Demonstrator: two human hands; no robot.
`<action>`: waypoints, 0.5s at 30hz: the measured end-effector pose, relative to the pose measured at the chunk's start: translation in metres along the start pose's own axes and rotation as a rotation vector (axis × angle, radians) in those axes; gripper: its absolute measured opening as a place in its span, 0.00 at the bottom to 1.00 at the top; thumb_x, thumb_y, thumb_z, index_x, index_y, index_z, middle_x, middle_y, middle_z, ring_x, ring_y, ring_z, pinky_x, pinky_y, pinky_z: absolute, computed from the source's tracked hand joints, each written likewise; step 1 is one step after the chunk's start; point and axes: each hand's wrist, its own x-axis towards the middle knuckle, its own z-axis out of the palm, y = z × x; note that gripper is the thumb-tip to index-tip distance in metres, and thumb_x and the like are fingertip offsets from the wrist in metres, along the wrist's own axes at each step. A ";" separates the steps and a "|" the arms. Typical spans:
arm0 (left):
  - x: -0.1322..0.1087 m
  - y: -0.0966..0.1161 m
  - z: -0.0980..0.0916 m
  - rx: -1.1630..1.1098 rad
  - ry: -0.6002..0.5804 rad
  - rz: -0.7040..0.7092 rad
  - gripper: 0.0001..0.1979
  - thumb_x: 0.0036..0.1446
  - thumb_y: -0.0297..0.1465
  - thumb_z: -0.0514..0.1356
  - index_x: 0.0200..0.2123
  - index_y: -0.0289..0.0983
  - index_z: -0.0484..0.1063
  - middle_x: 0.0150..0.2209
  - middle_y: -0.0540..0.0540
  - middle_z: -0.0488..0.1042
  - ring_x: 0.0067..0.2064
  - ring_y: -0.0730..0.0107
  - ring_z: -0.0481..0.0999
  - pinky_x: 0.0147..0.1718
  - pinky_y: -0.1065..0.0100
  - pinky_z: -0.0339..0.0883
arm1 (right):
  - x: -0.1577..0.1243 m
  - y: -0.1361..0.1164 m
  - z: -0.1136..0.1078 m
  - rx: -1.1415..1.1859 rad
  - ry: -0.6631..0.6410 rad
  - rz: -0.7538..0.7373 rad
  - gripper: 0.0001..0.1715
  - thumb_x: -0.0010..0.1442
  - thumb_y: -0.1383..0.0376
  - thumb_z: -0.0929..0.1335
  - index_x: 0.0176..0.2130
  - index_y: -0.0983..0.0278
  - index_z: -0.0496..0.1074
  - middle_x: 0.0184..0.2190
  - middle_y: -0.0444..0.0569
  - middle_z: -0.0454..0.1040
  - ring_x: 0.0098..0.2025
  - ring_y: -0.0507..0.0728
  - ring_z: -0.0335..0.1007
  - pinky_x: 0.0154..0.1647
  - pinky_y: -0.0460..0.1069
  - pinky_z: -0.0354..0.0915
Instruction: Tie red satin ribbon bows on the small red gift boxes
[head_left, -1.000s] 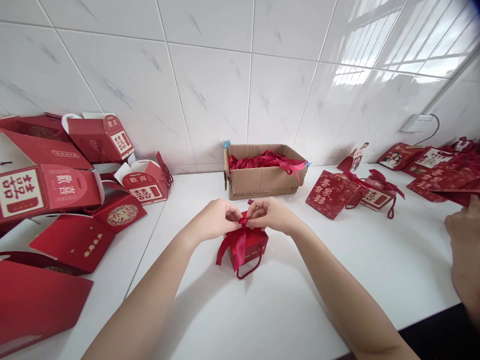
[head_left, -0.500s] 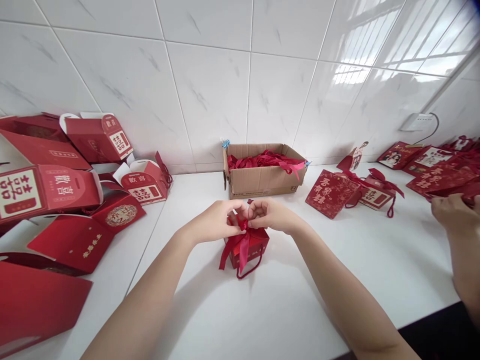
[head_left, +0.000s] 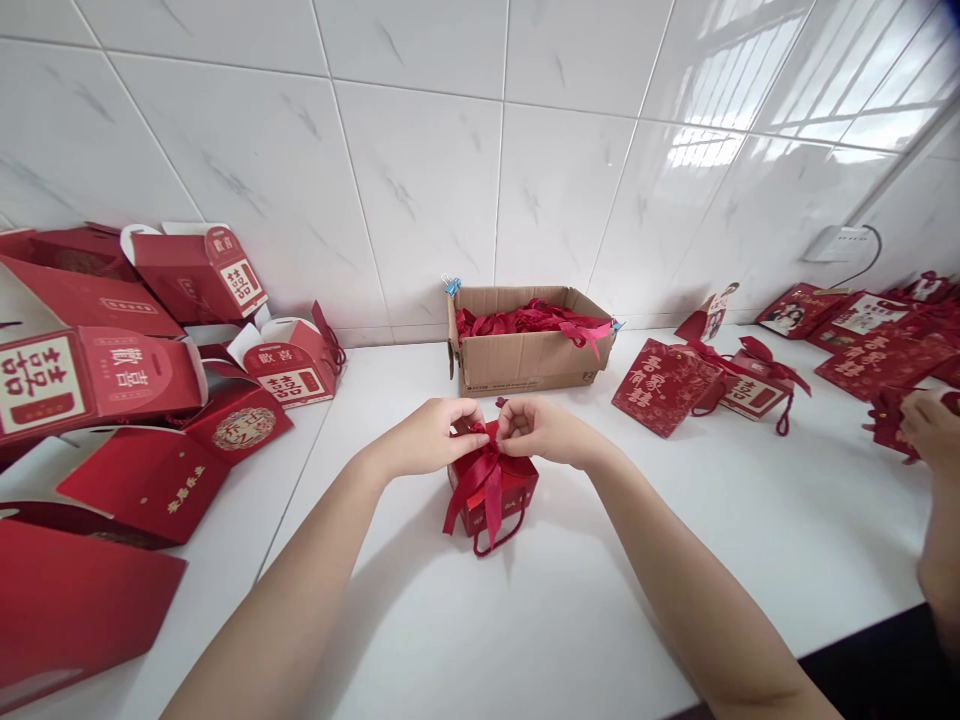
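A small red gift box (head_left: pixel 517 492) stands upright on the white table, its dark red cord handle (head_left: pixel 501 545) hanging down the near side. On top is a crimson satin ribbon (head_left: pixel 491 490), knotted, with two tails draping over the front. My left hand (head_left: pixel 442 435) pinches the ribbon at the left of the knot, thumb against fingertips. Opposite it, my right hand (head_left: pixel 536 430) has its fingers curled in a pinch on the ribbon's right side. Part of the ribbon behind my fingers is hidden.
A cardboard box (head_left: pixel 529 360) full of red ribbons stands against the tiled wall. Red gift boxes (head_left: pixel 142 370) are piled at the left. More red boxes (head_left: pixel 664 390) lie to the right. At the far right a co-worker's hand (head_left: pixel 934 425) holds a red item.
My hands have moved slightly apart at the knot, and the ribbon tails have shifted a little right. The co-worker's hand has moved, with a red item now showing beside it.
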 end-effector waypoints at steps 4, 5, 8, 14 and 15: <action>0.001 -0.002 0.000 -0.011 -0.016 -0.010 0.11 0.53 0.40 0.56 0.29 0.38 0.64 0.29 0.51 0.69 0.29 0.72 0.67 0.28 0.71 0.61 | -0.002 -0.001 -0.002 -0.016 -0.015 -0.012 0.06 0.46 0.68 0.69 0.27 0.64 0.65 0.25 0.42 0.70 0.27 0.49 0.65 0.26 0.44 0.59; 0.001 -0.002 0.000 -0.015 -0.023 -0.010 0.11 0.53 0.40 0.56 0.29 0.38 0.64 0.29 0.51 0.69 0.29 0.72 0.67 0.27 0.71 0.61 | -0.003 -0.002 -0.002 -0.030 -0.010 -0.016 0.06 0.46 0.68 0.68 0.27 0.63 0.65 0.25 0.42 0.70 0.27 0.49 0.65 0.25 0.44 0.59; 0.001 -0.001 0.002 -0.016 -0.035 -0.009 0.10 0.53 0.39 0.56 0.29 0.38 0.64 0.28 0.52 0.68 0.28 0.73 0.65 0.27 0.71 0.61 | -0.003 -0.002 0.001 -0.102 0.016 -0.019 0.05 0.46 0.69 0.67 0.27 0.63 0.65 0.23 0.40 0.68 0.24 0.48 0.62 0.22 0.43 0.56; 0.000 0.009 0.012 -0.143 -0.108 -0.043 0.10 0.55 0.39 0.54 0.30 0.38 0.62 0.30 0.51 0.68 0.29 0.72 0.69 0.27 0.70 0.64 | -0.006 -0.005 -0.003 -0.158 -0.003 -0.029 0.05 0.46 0.70 0.67 0.28 0.64 0.65 0.23 0.40 0.68 0.24 0.48 0.63 0.22 0.43 0.56; -0.001 0.010 0.013 -0.156 -0.118 -0.053 0.10 0.56 0.39 0.54 0.31 0.38 0.62 0.30 0.51 0.69 0.29 0.72 0.70 0.27 0.70 0.65 | -0.007 -0.005 -0.005 -0.152 -0.025 -0.022 0.05 0.47 0.70 0.67 0.28 0.64 0.65 0.24 0.40 0.69 0.25 0.48 0.64 0.23 0.43 0.57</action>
